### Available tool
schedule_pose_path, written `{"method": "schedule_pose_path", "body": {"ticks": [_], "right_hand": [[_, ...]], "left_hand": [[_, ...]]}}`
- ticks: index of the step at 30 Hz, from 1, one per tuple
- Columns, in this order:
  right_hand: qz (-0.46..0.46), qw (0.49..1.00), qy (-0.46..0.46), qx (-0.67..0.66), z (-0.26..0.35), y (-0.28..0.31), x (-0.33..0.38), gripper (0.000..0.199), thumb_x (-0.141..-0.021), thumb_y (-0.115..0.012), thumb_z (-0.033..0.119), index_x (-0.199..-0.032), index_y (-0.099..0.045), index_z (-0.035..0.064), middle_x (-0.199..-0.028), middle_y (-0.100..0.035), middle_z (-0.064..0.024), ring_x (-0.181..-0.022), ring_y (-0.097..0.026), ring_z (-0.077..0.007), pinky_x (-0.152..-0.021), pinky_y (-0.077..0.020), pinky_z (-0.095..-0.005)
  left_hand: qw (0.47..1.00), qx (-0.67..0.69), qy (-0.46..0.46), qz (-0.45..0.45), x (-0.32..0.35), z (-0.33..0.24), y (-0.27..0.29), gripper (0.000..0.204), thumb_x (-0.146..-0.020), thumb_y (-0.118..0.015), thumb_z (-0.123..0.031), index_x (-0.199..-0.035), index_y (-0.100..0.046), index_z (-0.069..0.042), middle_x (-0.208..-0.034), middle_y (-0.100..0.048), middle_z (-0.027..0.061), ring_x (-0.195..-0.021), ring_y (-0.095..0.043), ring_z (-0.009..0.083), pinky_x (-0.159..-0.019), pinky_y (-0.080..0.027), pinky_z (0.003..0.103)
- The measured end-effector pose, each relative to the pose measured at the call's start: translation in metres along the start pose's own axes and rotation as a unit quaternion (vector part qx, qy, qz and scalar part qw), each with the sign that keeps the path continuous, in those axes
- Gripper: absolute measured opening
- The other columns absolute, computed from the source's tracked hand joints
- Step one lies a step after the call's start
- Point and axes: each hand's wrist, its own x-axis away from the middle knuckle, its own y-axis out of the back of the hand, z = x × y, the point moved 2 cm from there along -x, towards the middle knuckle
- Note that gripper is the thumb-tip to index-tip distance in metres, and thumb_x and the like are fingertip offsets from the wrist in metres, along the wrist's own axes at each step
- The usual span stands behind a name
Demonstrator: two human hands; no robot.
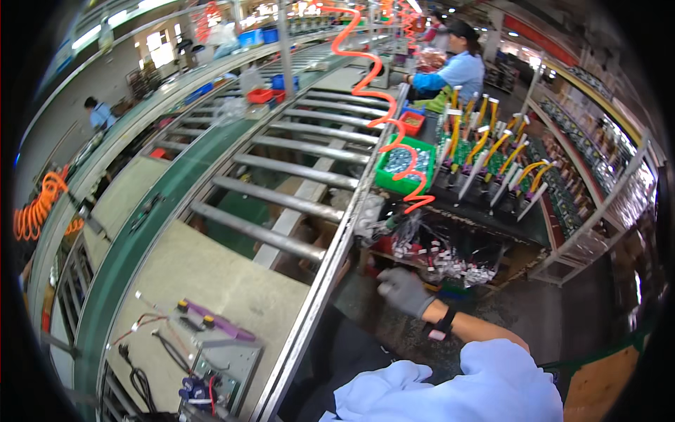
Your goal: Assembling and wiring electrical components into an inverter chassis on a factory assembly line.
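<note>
My right hand (406, 292), in a grey glove with a dark band at the wrist, hangs low beside the roller conveyor's metal rail. Its fingers point toward the rail and are blurred, so I cannot tell whether they hold anything. Closest to it is an open clear plastic bag (450, 264) of small white connectors with wires. My left hand is not in view. On the board surface across the rail lies a metal plate assembly (228, 373) with a circuit board and a dark blue part. Beside it are a purple strip (221, 325), a black cable (140, 380) and thin red and white wires (140, 320).
Metal rollers (281, 200) run away from me beside a green belt (140, 232). A green bin (406, 165) of small parts stands beyond my hand, under a coiled orange air hose (390, 112). Circuit boards with yellow cables (492, 148) stand upright at right. A co-worker (450, 70) sits farther along.
</note>
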Motion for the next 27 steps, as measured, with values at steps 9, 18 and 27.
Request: {"method": "schedule_pose_path", "body": {"ticks": [9,18,27], "right_hand": [[-0.508,0.814,-0.255,0.119,-0.228,0.242,-0.035,0.042,-0.092,-0.072,0.029,-0.123,-0.071,0.0001,-0.131,-0.066,-0.0233,-0.127,-0.059,-0.0389,-0.109,-0.0462,-0.045],[-0.46,0.835,-0.301,0.025,-0.341,0.427,-0.044,0.069,-0.086,-0.084,0.042,-0.131,-0.065,-0.007,-0.104,-0.074,-0.0139,-0.099,-0.073,-0.0274,-0.093,-0.0561,-0.0356],[-0.577,0.735,-0.296,-0.196,-0.352,0.43,-0.076,0.069,-0.096,-0.062,0.063,-0.091,-0.069,-0.006,-0.076,-0.068,-0.017,-0.055,-0.068,-0.0266,-0.052,-0.0571,-0.0385]], "left_hand": [[0.989,0.098,-0.044,-0.105,-0.02,-0.053,0.005,0.06,-0.108,-0.056,-0.044,-0.141,-0.058,0.006,-0.142,-0.06,0.0294,-0.131,-0.056,0.049,-0.111,-0.043,0.058],[0.983,0.134,-0.072,-0.107,-0.028,-0.088,0.017,0.055,-0.108,-0.057,-0.041,-0.138,-0.061,0.005,-0.14,-0.061,0.029,-0.13,-0.056,0.0482,-0.111,-0.043,0.058],[0.975,0.18,-0.078,-0.105,-0.03,-0.105,0.052,0.051,-0.108,-0.057,-0.039,-0.134,-0.064,0.004,-0.138,-0.062,0.0285,-0.13,-0.057,0.0473,-0.112,-0.043,0.058]]}}
